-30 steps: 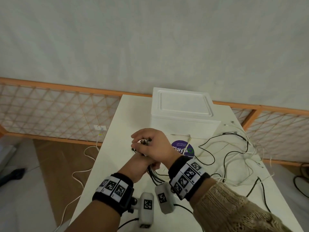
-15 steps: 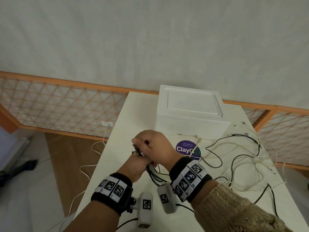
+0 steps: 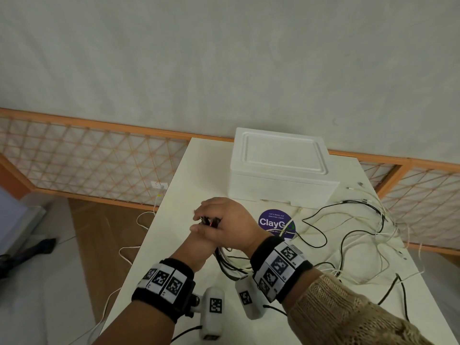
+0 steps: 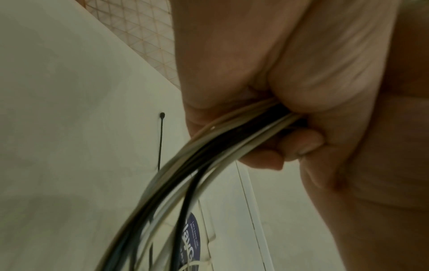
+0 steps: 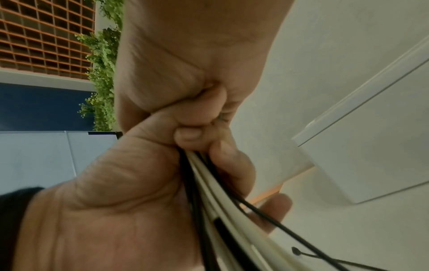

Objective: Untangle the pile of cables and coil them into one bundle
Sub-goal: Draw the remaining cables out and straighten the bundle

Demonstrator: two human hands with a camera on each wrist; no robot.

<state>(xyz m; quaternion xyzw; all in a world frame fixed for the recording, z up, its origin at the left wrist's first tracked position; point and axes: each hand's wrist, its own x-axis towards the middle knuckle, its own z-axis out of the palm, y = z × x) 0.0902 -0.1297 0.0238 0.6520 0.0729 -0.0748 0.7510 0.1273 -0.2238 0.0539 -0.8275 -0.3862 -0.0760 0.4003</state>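
Observation:
A bundle of black and white cables (image 3: 230,261) hangs from my two hands over the white table (image 3: 174,245). My left hand (image 3: 200,236) grips the bundle from below, fingers curled round the strands (image 4: 232,144). The right hand (image 3: 224,220) lies over it, its fingers curled down onto the cable ends (image 3: 210,221). In the right wrist view the cables (image 5: 204,183) come out between the two hands. More loose black and white cables (image 3: 361,235) trail from the bundle and sprawl across the right side of the table.
A white foam box (image 3: 281,168) stands at the back of the table, with a purple round sticker (image 3: 272,221) in front of it. A black zip tie (image 4: 161,139) lies on the table. A white cord (image 3: 139,220) runs across the floor left of the table, before a lattice fence (image 3: 87,160).
Both hands stay clasped on the bundle at the same spot. The head view has shifted, so the table and box sit further right in the picture.

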